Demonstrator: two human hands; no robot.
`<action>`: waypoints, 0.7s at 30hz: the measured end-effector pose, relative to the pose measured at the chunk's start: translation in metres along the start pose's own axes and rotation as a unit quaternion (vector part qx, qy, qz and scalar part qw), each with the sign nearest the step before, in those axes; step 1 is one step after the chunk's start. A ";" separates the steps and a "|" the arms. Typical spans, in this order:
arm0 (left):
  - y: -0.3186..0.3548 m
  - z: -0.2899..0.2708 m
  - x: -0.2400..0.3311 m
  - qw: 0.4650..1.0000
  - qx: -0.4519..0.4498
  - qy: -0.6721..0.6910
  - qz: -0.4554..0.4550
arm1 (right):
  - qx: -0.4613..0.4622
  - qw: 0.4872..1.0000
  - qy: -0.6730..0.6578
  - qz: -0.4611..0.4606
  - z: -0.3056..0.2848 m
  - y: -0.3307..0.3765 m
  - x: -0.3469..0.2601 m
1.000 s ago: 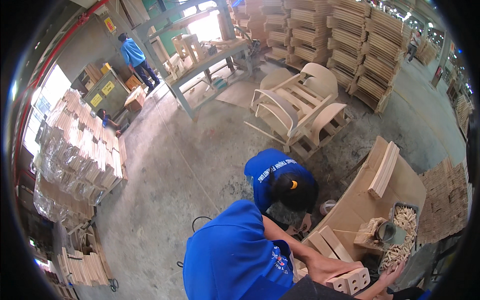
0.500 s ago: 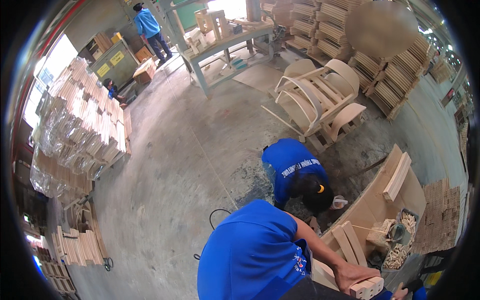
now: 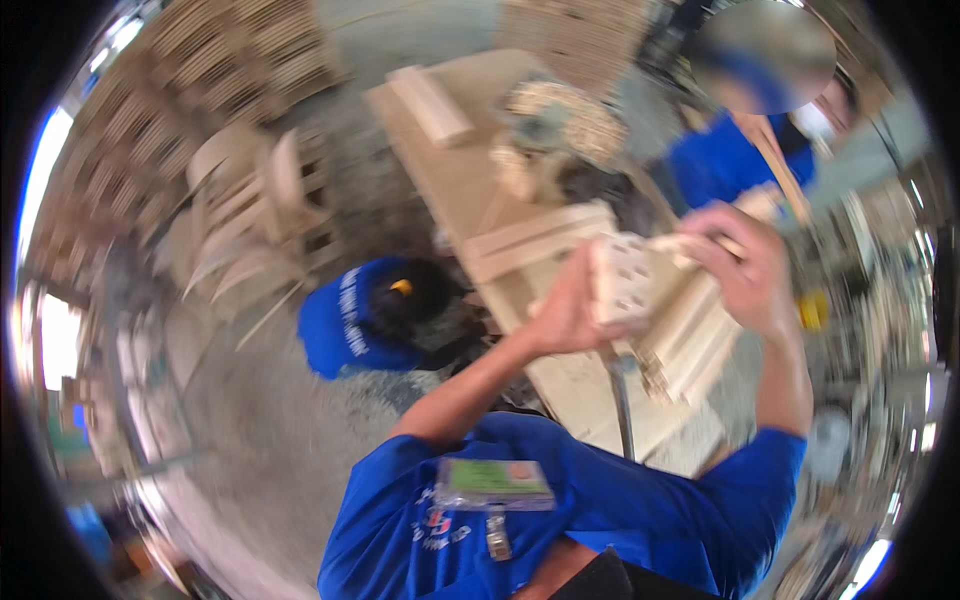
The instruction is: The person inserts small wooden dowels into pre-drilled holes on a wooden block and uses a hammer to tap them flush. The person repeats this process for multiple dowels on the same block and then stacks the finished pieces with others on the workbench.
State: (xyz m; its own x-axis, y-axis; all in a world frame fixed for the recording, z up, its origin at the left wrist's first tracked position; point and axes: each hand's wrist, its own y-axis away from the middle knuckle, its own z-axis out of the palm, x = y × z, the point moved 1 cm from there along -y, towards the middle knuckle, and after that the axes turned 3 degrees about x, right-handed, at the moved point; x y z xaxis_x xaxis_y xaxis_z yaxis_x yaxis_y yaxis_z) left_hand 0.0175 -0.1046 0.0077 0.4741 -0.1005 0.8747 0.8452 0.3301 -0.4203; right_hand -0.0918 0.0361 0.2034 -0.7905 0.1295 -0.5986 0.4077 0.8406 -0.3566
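Note:
My left hand [image 3: 568, 312] grips a bundle of pale wooden bars [image 3: 617, 282], held with their drilled ends turned up and several holes showing. On the right, my right hand [image 3: 738, 262] is closed round a slim wooden stick [image 3: 672, 243], whose tip reaches toward the holed ends. Motion blur hides whether the tip touches the wood. Below my hands, more wooden bars [image 3: 690, 335] lie side by side on the workbench [image 3: 570, 385]. Two flat wooden slats [image 3: 535, 240] rest just beyond my left hand.
A tray of wooden dowels [image 3: 590, 115] with a dark container [image 3: 540, 132] stands farther along the bench, near a thick bar [image 3: 430, 105]. One co-worker in blue [image 3: 350, 315] crouches at the left; another [image 3: 740, 155] faces the bench opposite. Chair frames [image 3: 250, 215] stand on the floor.
My view has swung to the right, toward the bench. My left hand has raised the holed bars off the bench, and my right hand with the slim stick has come into full view.

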 end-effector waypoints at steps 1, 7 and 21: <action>-0.001 0.004 -0.003 0.999 0.007 -0.031 0.016 | -0.010 0.998 0.047 -0.041 -0.002 0.005 -0.003; -0.012 0.015 0.006 0.989 -0.050 -0.134 -0.033 | -0.020 0.993 0.109 -0.039 -0.007 0.010 0.016; -0.012 0.019 -0.003 0.991 -0.058 -0.112 -0.036 | -0.148 0.951 0.257 -0.089 0.000 -0.006 0.028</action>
State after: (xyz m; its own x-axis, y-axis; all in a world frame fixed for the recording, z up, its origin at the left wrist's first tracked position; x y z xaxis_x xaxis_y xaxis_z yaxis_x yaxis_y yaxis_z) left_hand 0.0012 -0.0902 0.0145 0.3566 0.0954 0.9294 0.9037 0.2172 -0.3690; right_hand -0.1158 0.0346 0.1887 -0.9850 0.1470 -0.0909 0.1599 0.9747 -0.1562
